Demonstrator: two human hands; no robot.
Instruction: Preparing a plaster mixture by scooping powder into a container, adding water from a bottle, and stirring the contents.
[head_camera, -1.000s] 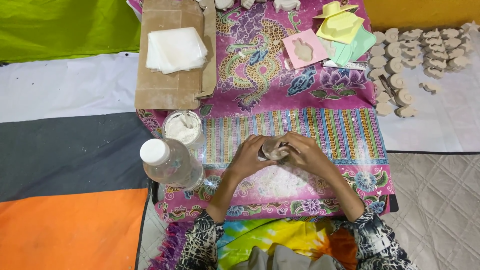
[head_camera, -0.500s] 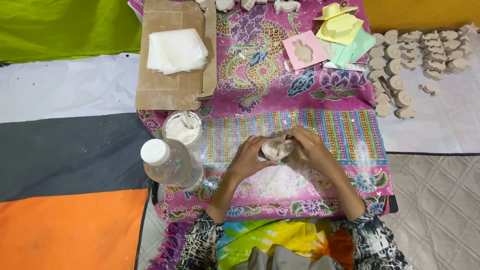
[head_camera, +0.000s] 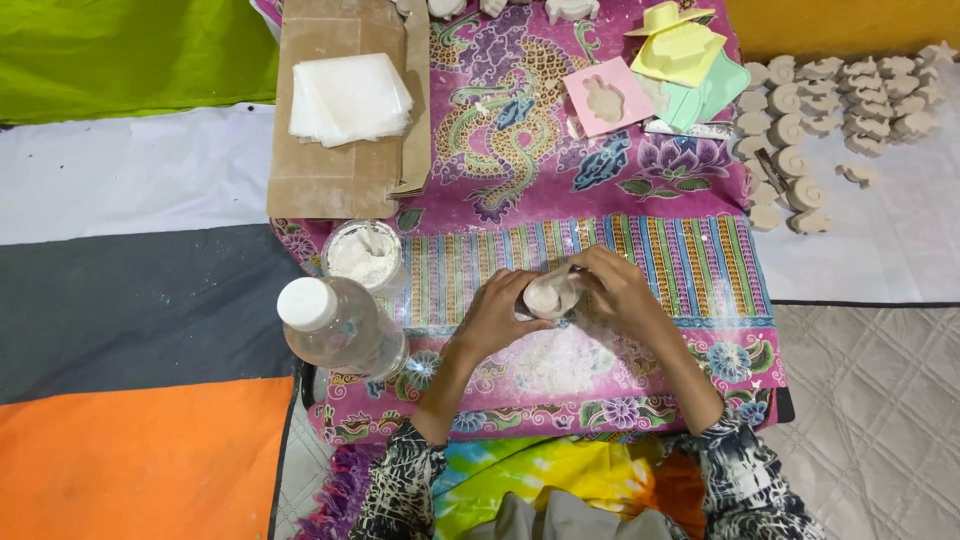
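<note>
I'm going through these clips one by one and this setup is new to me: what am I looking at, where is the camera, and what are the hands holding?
There is no machine here. A head-worn camera looks down at a person's own two hands. The left hand and right hand together cup a small pale lump of dough or clay over a patterned cloth dusted with white powder. Beside them are a clear capped bottle, a cup of white powder, a stack of white sheets on cardboard, coloured moulds, and rows of shaped pale pieces.
</note>
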